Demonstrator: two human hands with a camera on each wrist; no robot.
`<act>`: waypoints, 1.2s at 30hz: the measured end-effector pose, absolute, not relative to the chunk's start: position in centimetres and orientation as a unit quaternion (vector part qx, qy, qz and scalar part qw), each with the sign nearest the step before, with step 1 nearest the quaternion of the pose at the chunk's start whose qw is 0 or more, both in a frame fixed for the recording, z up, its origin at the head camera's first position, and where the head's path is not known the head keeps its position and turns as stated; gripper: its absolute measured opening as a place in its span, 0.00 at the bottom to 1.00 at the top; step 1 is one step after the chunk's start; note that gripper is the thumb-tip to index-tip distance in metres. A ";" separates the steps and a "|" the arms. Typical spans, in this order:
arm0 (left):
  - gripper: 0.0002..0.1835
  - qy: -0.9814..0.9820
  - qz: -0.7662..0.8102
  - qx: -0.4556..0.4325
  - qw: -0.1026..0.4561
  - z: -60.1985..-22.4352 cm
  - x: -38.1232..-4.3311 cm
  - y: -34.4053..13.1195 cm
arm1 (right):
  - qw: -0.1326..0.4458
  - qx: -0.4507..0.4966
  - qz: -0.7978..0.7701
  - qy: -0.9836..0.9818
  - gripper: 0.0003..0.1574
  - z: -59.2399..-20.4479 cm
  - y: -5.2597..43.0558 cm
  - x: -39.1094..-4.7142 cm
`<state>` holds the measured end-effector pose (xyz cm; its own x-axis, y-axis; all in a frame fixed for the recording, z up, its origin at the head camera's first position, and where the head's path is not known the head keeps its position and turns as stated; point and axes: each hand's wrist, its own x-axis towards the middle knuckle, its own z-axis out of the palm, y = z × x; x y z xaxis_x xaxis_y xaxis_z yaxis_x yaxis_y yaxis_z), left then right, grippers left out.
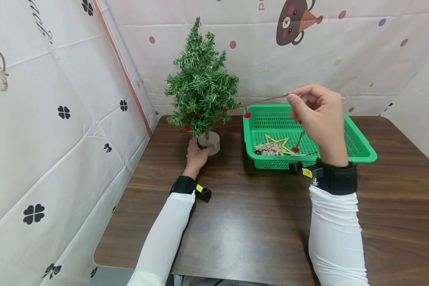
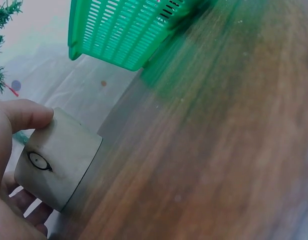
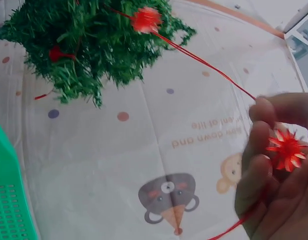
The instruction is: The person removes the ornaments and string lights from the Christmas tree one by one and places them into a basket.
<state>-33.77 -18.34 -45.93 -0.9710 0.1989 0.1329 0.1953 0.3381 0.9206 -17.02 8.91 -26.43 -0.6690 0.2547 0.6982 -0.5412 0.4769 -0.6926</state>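
A small green artificial Christmas tree stands upright on a pale round base at the back left. My left hand grips that base, its thumb over the top side in the left wrist view. Up above the basket, my right hand pinches a red string garland between thumb and fingertips. The string runs taut from the tree's lower branches to the pinch. A red tinsel pompom hangs on it near the tree, and another pompom lies against the right palm. The loose end drops toward the basket.
A green plastic basket stands right of the tree, below the right hand. In it lie a gold star ornament and some glittery pieces. The brown wooden table meets a patterned cloth behind and at the left.
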 end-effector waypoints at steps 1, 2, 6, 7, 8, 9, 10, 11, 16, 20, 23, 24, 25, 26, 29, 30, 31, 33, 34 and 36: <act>0.39 0.819 0.560 0.122 -0.001 -46.0 -33.8 -18.4 | 0.408 0.092 0.507 -0.753 0.08 -26.4 8.5 -17.0; 0.39 0.821 0.558 0.123 -0.005 -46.0 -33.9 -18.4 | 0.424 0.091 0.506 -0.746 0.09 -26.4 8.2 -17.0; 0.38 0.824 0.553 0.123 -0.011 -45.9 -33.9 -18.5 | 0.469 0.099 0.504 -0.719 0.10 -26.4 6.9 -17.2; 0.38 0.824 0.553 0.122 -0.012 -45.9 -33.9 -18.5 | 0.475 0.102 0.503 -0.714 0.10 -26.5 6.8 -17.3; 0.38 0.824 0.553 0.121 -0.013 -45.9 -33.9 -18.5 | 0.480 0.104 0.501 -0.712 0.10 -26.5 6.6 -17.3; 0.38 0.825 0.552 0.120 -0.013 -45.9 -33.9 -18.6 | 0.483 0.107 0.501 -0.710 0.10 -26.5 6.3 -17.2; 0.38 0.826 0.551 0.120 -0.013 -45.9 -33.9 -18.6 | 0.487 0.110 0.501 -0.707 0.10 -26.4 6.1 -17.2; 0.39 0.827 0.549 0.120 -0.014 -45.9 -33.9 -18.6 | 0.491 0.113 0.501 -0.704 0.10 -26.4 5.9 -17.1; 0.40 0.832 0.541 0.121 -0.013 -45.9 -33.8 -18.7 | 0.520 0.133 0.494 -0.684 0.11 -26.1 4.4 -16.5; 0.40 0.833 0.539 0.123 -0.011 -45.8 -33.7 -18.8 | 0.540 0.143 0.495 -0.666 0.12 -25.9 2.9 -16.1; 0.40 0.836 0.534 0.127 -0.009 -45.8 -33.8 -18.9 | 0.555 0.152 0.498 -0.649 0.13 -25.8 1.9 -15.9; 0.40 0.836 0.533 0.128 -0.008 -45.8 -33.8 -18.9 | 0.560 0.156 0.499 -0.643 0.13 -25.8 1.7 -15.9; 0.40 0.837 0.532 0.130 -0.008 -45.8 -33.8 -18.9 | 0.565 0.160 0.500 -0.636 0.14 -25.8 1.5 -15.8; 0.40 0.837 0.531 0.131 -0.008 -45.8 -33.8 -18.9 | 0.570 0.164 0.501 -0.630 0.14 -25.7 1.3 -15.7; 0.40 0.838 0.529 0.134 -0.006 -45.8 -34.0 -19.0 | 0.580 0.174 0.502 -0.617 0.16 -25.6 0.9 -15.5; 0.40 0.838 0.528 0.135 -0.005 -45.8 -34.0 -19.0 | 0.581 0.177 0.503 -0.615 0.17 -25.6 0.8 -15.4; 0.40 0.838 0.528 0.136 -0.005 -45.8 -34.0 -19.0 | 0.580 0.179 0.502 -0.617 0.18 -25.6 0.7 -15.3; 0.40 0.839 0.526 0.138 -0.004 -45.8 -34.1 -19.1 | 0.569 0.183 0.496 -0.630 0.20 -25.6 0.7 -15.1; 0.40 0.840 0.525 0.139 -0.004 -45.8 -34.2 -19.1 | 0.559 0.187 0.493 -0.640 0.20 -25.6 0.7 -15.0; 0.40 0.840 0.524 0.140 -0.005 -45.9 -34.3 -19.2 | 0.526 0.206 0.492 -0.662 0.20 -25.6 1.1 -14.8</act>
